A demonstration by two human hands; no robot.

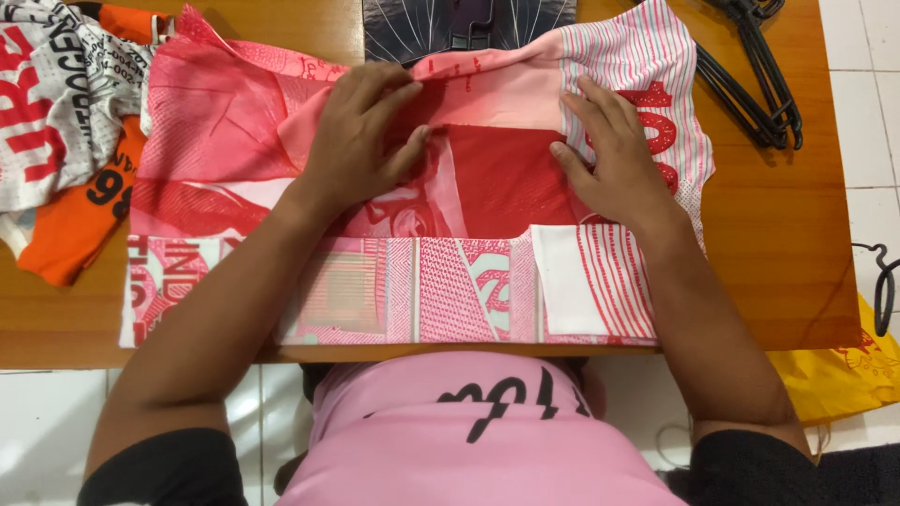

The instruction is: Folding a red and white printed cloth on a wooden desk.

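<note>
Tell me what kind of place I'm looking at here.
Probably a small clothing shop or home laundry-folding spot: both hands, left hand and right hand, press a pink printed jersey flat on a wooden table, with black hangers and more garments beside it.

Both forearms are extended forward, converging slightly. Left hand (361,131) is laid palm down, fingers angled right. Right hand (614,155) is laid flat, fingers spread.

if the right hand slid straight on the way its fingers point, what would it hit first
The right hand points up-left across the pink and red garment; it would probably meet the left hand first.
</note>
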